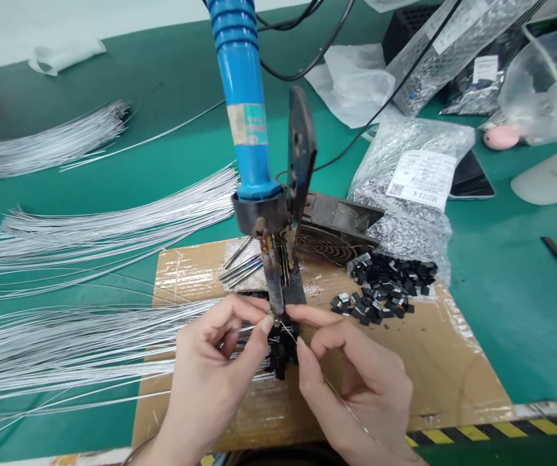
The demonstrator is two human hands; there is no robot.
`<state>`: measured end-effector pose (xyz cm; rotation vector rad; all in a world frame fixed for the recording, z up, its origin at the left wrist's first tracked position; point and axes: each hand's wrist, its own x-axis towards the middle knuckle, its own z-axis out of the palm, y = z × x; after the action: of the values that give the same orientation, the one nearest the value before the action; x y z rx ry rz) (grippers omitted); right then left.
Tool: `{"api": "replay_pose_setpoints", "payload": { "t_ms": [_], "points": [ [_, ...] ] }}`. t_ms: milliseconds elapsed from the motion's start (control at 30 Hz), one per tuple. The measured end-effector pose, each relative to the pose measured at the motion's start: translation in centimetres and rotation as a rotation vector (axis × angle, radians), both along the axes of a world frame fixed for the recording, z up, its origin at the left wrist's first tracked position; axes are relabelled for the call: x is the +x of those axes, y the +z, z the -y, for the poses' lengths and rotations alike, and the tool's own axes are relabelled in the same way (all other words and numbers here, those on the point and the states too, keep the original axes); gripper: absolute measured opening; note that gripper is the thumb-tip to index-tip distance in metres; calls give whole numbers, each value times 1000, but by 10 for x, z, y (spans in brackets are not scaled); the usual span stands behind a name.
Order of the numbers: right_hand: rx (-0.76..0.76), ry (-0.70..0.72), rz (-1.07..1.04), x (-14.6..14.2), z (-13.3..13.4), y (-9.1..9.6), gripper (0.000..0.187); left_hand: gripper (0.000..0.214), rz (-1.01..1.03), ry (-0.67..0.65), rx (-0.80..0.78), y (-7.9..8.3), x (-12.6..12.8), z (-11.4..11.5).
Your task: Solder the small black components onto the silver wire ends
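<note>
A blue-handled soldering iron [244, 110] stands clamped upright in a dark metal stand [302, 168], its tip [274, 294] pointing down. My left hand [220, 369] pinches a thin silver wire [239, 331] at the tip. My right hand [350, 382] pinches a fine strand, probably solder [341, 401], and brings it to the same spot. Finished black pieces [283, 353] lie under my fingers, partly hidden.
A taped cardboard sheet [453, 369] covers the green table [515, 285]. Bundles of silver wires [65, 349] fan out on the left. A heap of small black parts [385, 291] and plastic bags [414, 188] lie on the right. A black-and-yellow striped edge [501, 430] runs along the front.
</note>
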<state>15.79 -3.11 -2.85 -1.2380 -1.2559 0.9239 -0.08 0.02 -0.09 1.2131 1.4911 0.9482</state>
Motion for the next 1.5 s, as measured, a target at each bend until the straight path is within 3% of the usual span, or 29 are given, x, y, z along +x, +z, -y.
{"api": "replay_pose_setpoints", "payload": {
  "t_ms": [1500],
  "points": [
    [91,3,59,1,-2,-3,17,16,-21,-9,36,-2,1,0]
  ]
}}
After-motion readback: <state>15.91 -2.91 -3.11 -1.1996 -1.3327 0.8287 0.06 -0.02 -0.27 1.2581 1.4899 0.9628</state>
